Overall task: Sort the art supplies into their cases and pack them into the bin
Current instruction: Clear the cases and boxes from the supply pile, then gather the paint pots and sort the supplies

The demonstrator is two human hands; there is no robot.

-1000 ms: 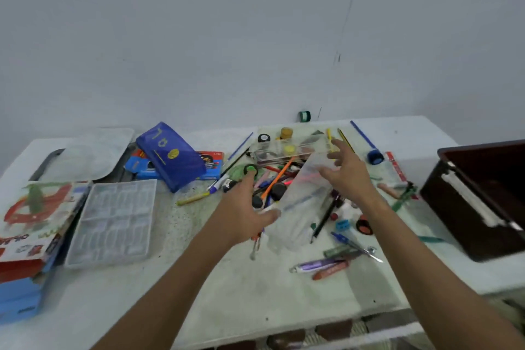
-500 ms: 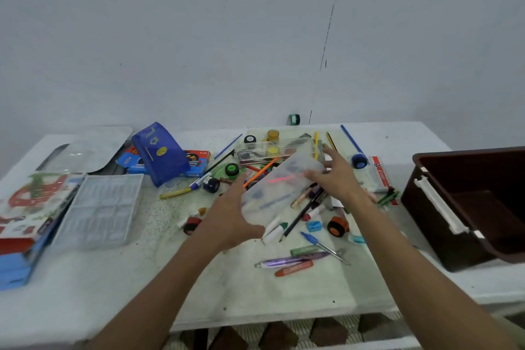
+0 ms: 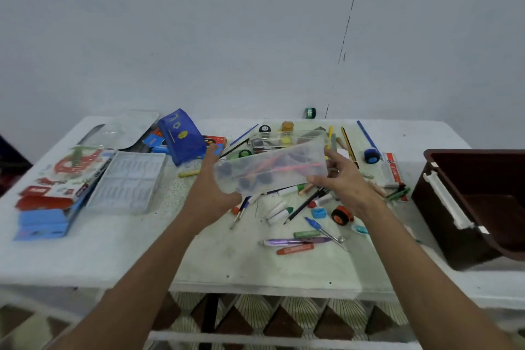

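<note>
I hold a clear plastic case (image 3: 272,169) above the pile of art supplies. My left hand (image 3: 211,193) grips its left end from below and my right hand (image 3: 342,183) grips its right end. Through the case show pens and dark paint pots lying on the table beneath or inside it; I cannot tell which. Pens, pencils, crayons and markers (image 3: 295,241) lie scattered on the white table (image 3: 113,250). The dark brown bin (image 3: 454,224) stands at the right edge.
A blue pencil pouch (image 3: 181,136) stands behind my left hand. A clear compartment tray (image 3: 127,182) and a red-and-blue box (image 3: 62,179) lie at the left. Another clear box with paint pots (image 3: 281,140) sits at the back.
The clear case has risen off the pile and turned from steeply slanted to nearly level between both hands. The camera view has shifted as well.
</note>
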